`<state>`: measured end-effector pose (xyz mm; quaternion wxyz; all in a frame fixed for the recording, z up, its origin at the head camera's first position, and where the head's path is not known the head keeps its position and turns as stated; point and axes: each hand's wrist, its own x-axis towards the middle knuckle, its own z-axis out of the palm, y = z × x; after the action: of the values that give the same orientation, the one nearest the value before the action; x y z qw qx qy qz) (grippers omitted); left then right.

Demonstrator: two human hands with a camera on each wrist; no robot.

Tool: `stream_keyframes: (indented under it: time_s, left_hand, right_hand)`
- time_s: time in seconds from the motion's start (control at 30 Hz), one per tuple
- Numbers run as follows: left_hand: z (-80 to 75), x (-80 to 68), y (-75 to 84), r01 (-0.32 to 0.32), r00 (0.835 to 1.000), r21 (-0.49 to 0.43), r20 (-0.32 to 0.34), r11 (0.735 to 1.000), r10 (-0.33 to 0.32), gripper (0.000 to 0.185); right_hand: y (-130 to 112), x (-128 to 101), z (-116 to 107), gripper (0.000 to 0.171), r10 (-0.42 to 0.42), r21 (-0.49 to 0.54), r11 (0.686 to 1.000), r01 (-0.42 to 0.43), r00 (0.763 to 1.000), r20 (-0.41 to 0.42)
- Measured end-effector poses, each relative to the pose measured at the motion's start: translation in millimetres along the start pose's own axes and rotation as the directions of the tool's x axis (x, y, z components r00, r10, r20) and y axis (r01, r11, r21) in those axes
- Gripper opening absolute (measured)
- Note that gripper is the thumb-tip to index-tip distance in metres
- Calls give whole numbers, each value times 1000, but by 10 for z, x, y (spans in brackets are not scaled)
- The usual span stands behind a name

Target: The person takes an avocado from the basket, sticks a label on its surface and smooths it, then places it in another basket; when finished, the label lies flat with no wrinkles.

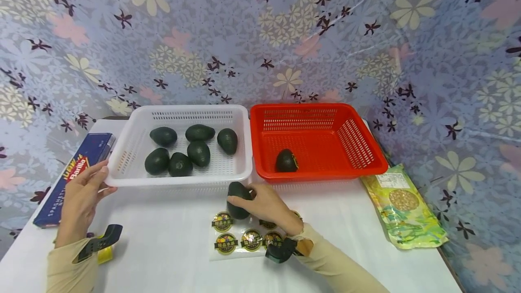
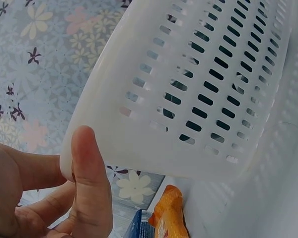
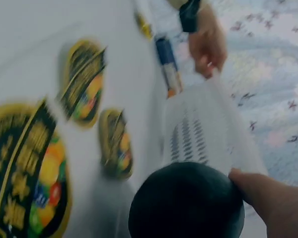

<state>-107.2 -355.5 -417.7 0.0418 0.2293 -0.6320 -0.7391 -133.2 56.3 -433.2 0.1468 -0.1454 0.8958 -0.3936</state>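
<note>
Right hand holds avocado beside white basket rim.

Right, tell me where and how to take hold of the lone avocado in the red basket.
Come from straight above: the red basket's walls block any sideways reach. The avocado lies near the front wall with bare floor around it, so put fingers on its left and right flanks, across the broad middle. A sticker seems to sit on its right edge; probably grip lightly there.
</note>
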Motion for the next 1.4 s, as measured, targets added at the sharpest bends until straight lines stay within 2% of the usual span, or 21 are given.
stream_keyframes:
  time_s: [0.2, 0.43, 0.5, 0.57, 0.6, 0.63, 0.67, 0.7, 0.77, 0.8, 0.83, 0.87, 0.93, 0.97, 1.0, 1.07, 1.1, 1.2, 1.27, 1.33, 1.4]
  left_hand:
    - [-21, 0, -24, 15, 1000, -11, -11, 1000, -15, 51]
    - [-22, 0, -45, 22, 1000, 9, -13, 1000, -22, 52]
    - [2, -3, -44, 12, 999, 48, -39, 999, -10, 55]
    - [64, -17, -41, -5, 993, 170, -119, 985, 26, 55]
    - [108, -31, -48, -24, 982, 249, -175, 968, 70, 54]
    - [154, -43, -61, -52, 962, 323, -237, 945, 134, 53]
    - [212, -73, -82, -97, 928, 389, -298, 916, 225, 52]
    - [277, -109, -102, -142, 879, 452, -351, 880, 323, 50]
    - [412, -207, -148, -252, 757, 556, -396, 792, 519, 47]
    - [487, -260, -184, -339, 685, 584, -384, 737, 619, 44]
    - [566, -321, -213, -434, 620, 591, -351, 680, 702, 40]
    - [659, -394, -241, -524, 568, 589, -297, 615, 768, 36]
    - [856, -528, -308, -674, 488, 569, -138, 472, 862, 31]
    - [964, -604, -351, -742, 457, 535, -35, 403, 889, 28]
    - [1076, -681, -401, -803, 432, 488, 83, 342, 898, 26]
    - [1304, -847, -510, -888, 392, 384, 339, 254, 855, 25]
    - [1411, -931, -568, -910, 379, 343, 461, 233, 802, 25]
    - [1678, -1159, -742, -933, 360, 280, 732, 226, 578, 26]
    - [1805, -1269, -839, -937, 346, 285, 837, 201, 424, 27]
    - [1897, -1345, -918, -937, 342, 301, 894, 177, 291, 31]
    - [1959, -1398, -981, -939, 337, 315, 926, 139, 172, 38]
  right_hand:
    - [88, 75, 136, 51, 39, -39, 998, -43, 995, -92]
    - [70, 92, 145, 55, 54, -76, 995, -60, 996, -76]
    - [64, 89, 119, 56, 60, -70, 995, -64, 997, -52]
    - [65, 86, 83, 58, 61, -70, 996, -63, 998, -35]
    - [62, 79, 59, 59, 61, -66, 996, -63, 998, -28]
    - [57, 68, 32, 59, 57, -62, 996, -59, 998, -25]
    - [54, 53, -2, 59, 51, -62, 997, -53, 998, -26]
    - [53, 34, -40, 58, 41, -70, 997, -42, 999, -25]
    - [54, -18, -122, 52, 18, -108, 994, -20, 1000, -24]
    - [61, -50, -163, 47, 0, -137, 991, -3, 1000, -21]
    - [75, -82, -203, 40, -20, -172, 985, 17, 1000, -16]
    - [93, -114, -240, 34, -36, -210, 977, 34, 999, -8]
    - [141, -176, -290, 24, -64, -265, 962, 66, 998, 18]
    - [163, -207, -310, 22, -78, -280, 956, 84, 996, 31]
    - [189, -234, -324, 20, -90, -289, 952, 100, 995, 47]
    - [233, -281, -339, 21, -101, -290, 950, 119, 992, 76]
    - [255, -298, -339, 20, -103, -290, 949, 125, 991, 87]
    - [311, -332, -324, 22, -90, -296, 948, 118, 990, 107]
    - [347, -344, -304, 25, -77, -302, 947, 108, 991, 112]
    - [374, -356, -286, 28, -69, -307, 946, 101, 991, 114]
    - [392, -366, -273, 31, -62, -311, 946, 94, 992, 111]
